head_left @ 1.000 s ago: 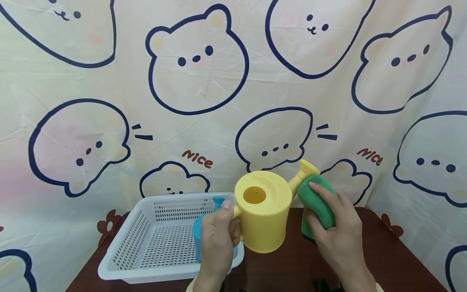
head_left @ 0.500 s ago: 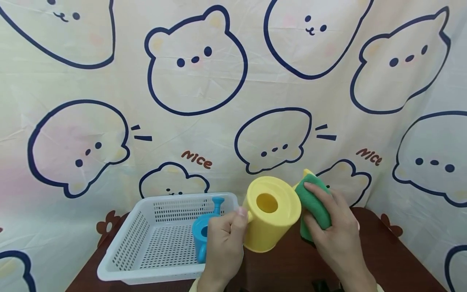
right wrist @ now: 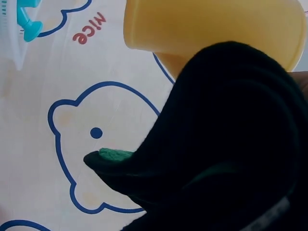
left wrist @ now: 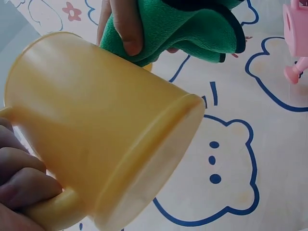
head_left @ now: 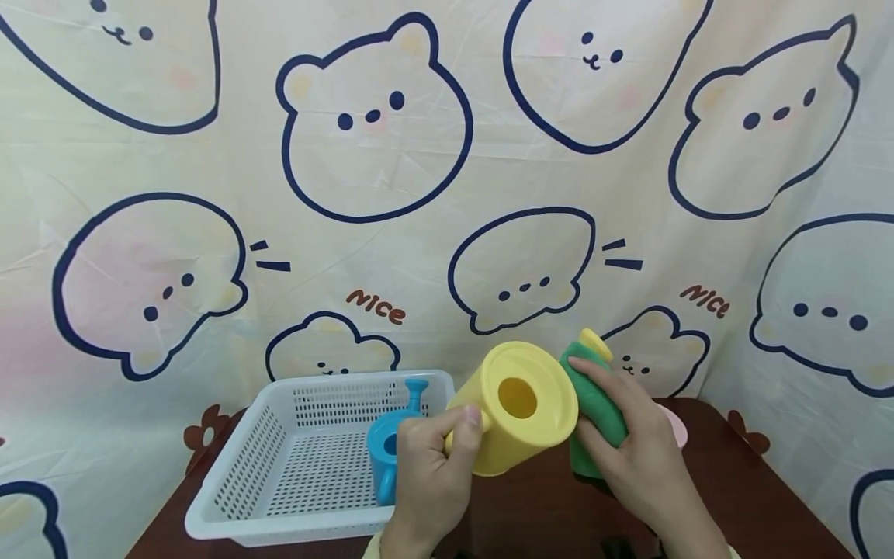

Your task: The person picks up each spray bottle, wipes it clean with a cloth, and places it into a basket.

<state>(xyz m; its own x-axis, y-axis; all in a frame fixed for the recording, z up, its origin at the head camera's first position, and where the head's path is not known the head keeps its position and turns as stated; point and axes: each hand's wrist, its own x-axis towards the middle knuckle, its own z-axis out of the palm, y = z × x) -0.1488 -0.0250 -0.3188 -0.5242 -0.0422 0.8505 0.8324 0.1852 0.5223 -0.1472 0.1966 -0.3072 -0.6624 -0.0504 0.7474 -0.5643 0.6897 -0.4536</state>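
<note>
My left hand (head_left: pixel 436 466) grips the handle of a yellow watering can (head_left: pixel 482 388), held tilted above the table with its round top opening facing me. Around the can's spout my right hand (head_left: pixel 639 439) holds a folded green cloth (head_left: pixel 594 400); only the yellow rose at the spout's tip (head_left: pixel 596 344) shows past it. In the left wrist view the cloth (left wrist: pixel 192 29) presses along the can's far side, and the fingers curl round the handle. Dark folds of the cloth (right wrist: pixel 226 120) hide most of the right hand in the right wrist view.
A white perforated basket (head_left: pixel 230 497) stands on the dark brown table (head_left: pixel 747 497) at the left, with a blue watering can (head_left: pixel 384 442) inside it. Behind my right hand, a pink watering can (left wrist: pixel 298 33) is partly hidden. A cartoon-printed curtain (head_left: pixel 377 256) hangs behind the table.
The yellow can has tipped further, its top opening turning toward me, and my left hand has moved right. The cloth has shifted slightly left and down along the spout, with the pink thing now showing.
</note>
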